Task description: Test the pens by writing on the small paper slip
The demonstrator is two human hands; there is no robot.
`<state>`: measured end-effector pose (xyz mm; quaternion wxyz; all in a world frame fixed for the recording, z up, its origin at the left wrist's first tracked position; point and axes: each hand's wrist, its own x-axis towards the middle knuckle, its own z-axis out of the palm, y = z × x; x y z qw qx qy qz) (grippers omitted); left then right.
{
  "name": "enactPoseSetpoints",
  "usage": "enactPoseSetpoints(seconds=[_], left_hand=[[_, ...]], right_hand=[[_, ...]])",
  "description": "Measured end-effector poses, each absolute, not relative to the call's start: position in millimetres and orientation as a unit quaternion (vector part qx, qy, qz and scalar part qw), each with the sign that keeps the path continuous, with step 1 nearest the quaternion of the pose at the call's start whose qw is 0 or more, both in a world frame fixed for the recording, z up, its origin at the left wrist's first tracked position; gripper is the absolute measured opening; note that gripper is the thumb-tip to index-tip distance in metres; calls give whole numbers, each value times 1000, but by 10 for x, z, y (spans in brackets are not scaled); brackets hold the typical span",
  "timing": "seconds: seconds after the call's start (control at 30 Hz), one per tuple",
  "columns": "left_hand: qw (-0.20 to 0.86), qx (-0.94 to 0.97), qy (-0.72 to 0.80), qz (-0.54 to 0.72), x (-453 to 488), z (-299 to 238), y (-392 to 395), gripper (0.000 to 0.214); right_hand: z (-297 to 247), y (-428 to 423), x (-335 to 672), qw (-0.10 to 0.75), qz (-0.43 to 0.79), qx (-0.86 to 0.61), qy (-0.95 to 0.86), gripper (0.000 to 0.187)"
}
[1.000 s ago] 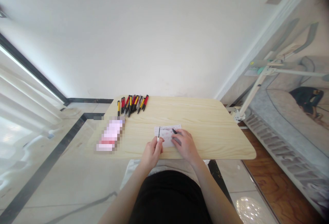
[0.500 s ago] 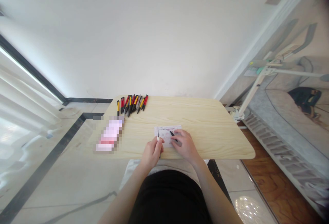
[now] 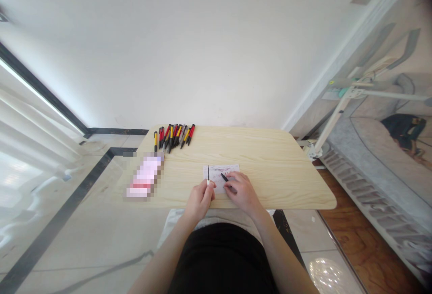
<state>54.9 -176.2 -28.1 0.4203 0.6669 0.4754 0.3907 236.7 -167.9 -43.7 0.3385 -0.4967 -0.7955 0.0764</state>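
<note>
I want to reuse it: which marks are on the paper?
Scribbles show on the paper, densest near its far edge; anything under the left hand and right hand cannot be seen.

Shows pale wood grain on the surface [image 3: 270,163], red, yellow, black and grey on the pens [image 3: 171,133] left of centre. Has dark and reddish scribbles over white on the paper [image 3: 217,171] at lower centre, black on the lone pen [image 3: 224,177], white and black on the slim stick [image 3: 208,180].

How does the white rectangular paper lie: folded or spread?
Spread: the paper lies flat on the pale round-cornered wooden table, its far corners showing.
</note>
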Motion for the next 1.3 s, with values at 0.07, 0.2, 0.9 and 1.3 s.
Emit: enactPoseSetpoints(seconds=[0.07, 0.2, 0.9, 1.3], left_hand=[[414, 668, 480, 390, 554, -280, -1760, 32], [406, 668, 487, 389, 562, -278, -1756, 33], [398, 670, 496, 383, 567, -237, -1767, 35], [391, 671, 500, 383, 555, -264, -1763, 35]], right_hand=[[-436, -1678, 2374, 344, 77, -500, -791, 10], [-429, -1679, 2383, 342, 79, -506, -788, 11], [-403, -1685, 2311, 279, 11, -599, -751, 13], [-424, -1674, 2302, 315, 52, -626, -711, 9]])
